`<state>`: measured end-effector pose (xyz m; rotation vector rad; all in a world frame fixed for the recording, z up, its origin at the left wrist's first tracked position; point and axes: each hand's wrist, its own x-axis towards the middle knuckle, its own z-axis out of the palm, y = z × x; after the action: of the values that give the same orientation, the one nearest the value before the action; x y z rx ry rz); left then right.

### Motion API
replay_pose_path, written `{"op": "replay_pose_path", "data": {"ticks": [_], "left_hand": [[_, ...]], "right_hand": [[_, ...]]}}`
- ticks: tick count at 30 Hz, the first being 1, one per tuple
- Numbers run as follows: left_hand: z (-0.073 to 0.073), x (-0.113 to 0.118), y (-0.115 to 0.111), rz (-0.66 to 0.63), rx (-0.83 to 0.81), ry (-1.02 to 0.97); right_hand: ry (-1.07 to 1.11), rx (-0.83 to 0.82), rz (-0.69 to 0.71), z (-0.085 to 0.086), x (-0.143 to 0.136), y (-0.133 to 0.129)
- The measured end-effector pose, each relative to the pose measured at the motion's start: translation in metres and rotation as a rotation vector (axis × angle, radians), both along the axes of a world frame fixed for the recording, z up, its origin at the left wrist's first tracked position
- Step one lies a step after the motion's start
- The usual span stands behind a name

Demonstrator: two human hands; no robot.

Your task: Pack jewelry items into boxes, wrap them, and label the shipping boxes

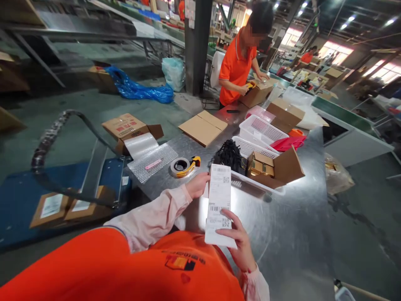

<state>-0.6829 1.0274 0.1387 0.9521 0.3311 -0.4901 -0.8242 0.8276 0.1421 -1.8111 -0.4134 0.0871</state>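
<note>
Label strip (221,192), white, printed with barcodes and QR codes, is held up over the near part of the metal table (291,234), long side running away from the wearer. Largest first: metal table, then a blue platform (19,196) at left with labelled boxes (52,209) on it. Co-worker (236,69) in orange shirt at the far side, hands at an open carton (257,94). White baskets (261,129) right of center; the nearer one holds black stringy items (230,154) and an open brown box (286,169) with smaller boxes (262,164) inside. Flat cardboard (203,127) lies beyond the tape dispenser. Bubble wrap (153,161) at the table's left edge, small pink item (153,164) on it. Yellow-and-black tape dispenser (185,166) just beside the bubble wrap, near the left hand.

Hands: left hand (199,185) pinches the strip's upper left edge, fingertips partly hidden. Right hand (241,242) grips the lower right edge, fingers slightly spread, two fingertips on the printed face; thumb placement can't be told. Both wrists in pale pink sleeves (156,213).
</note>
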Motion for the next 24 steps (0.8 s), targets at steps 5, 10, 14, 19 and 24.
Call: {"op": "replay_pose_path", "data": {"ticks": [5, 10, 14, 19, 24], "left_hand": [[-0.001, -0.002, 0.0, -0.04, -0.163, 0.064], [-0.022, -0.008, -0.004, -0.148, -0.176, 0.018], [-0.04, 0.0, -0.007, -0.117, -0.12, -0.007], [-0.063, 0.02, -0.015, -0.129, -0.07, 0.025], [-0.098, 0.036, -0.03, -0.153, -0.044, 0.125]], "right_hand": [[-0.039, -0.003, -0.027, -0.011, 0.0, 0.003], [-0.227, -0.117, -0.006, -0.021, 0.006, 0.005], [-0.375, -0.289, -0.003, -0.044, 0.013, -0.001], [-0.37, -0.505, -0.048, -0.098, 0.022, -0.012], [-0.243, -0.691, 0.015, -0.128, 0.02, -0.014]]}}
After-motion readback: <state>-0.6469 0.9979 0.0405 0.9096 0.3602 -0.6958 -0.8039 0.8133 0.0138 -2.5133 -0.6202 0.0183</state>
